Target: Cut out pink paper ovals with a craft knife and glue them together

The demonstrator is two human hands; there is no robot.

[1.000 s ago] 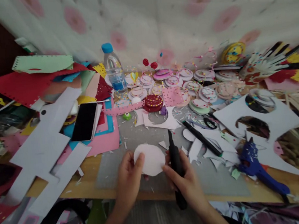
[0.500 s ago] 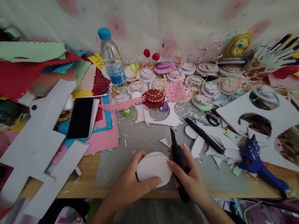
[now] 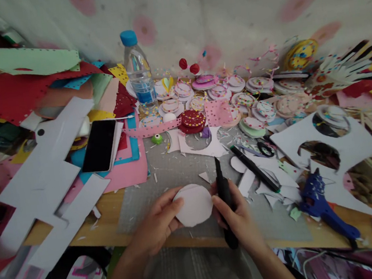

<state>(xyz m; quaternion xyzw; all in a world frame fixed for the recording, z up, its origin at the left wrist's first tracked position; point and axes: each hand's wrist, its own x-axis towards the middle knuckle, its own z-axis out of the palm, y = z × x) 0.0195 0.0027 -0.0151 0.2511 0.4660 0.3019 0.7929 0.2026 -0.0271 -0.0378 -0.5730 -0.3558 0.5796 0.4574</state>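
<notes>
Gripping white disc (image 3: 194, 206) and black cutter (image 3: 224, 190), hands (image 3: 162, 219) hover by the table edge (image 3: 96, 236), open mat (image 3: 172, 170) ahead.

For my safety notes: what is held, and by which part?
Left hand: a round white paper disc, by its left edge. Right hand: a long black cutter knife, by its handle; disc contact unclear.

The left hand (image 3: 161, 215) has shifted its thumb from the lower edge of the round white card disc (image 3: 193, 206) to the left edge. The disc now presents one outline; previously, two offset outlines showed. The slim black cutter knife (image 3: 224, 193) has moved slightly right.
</notes>
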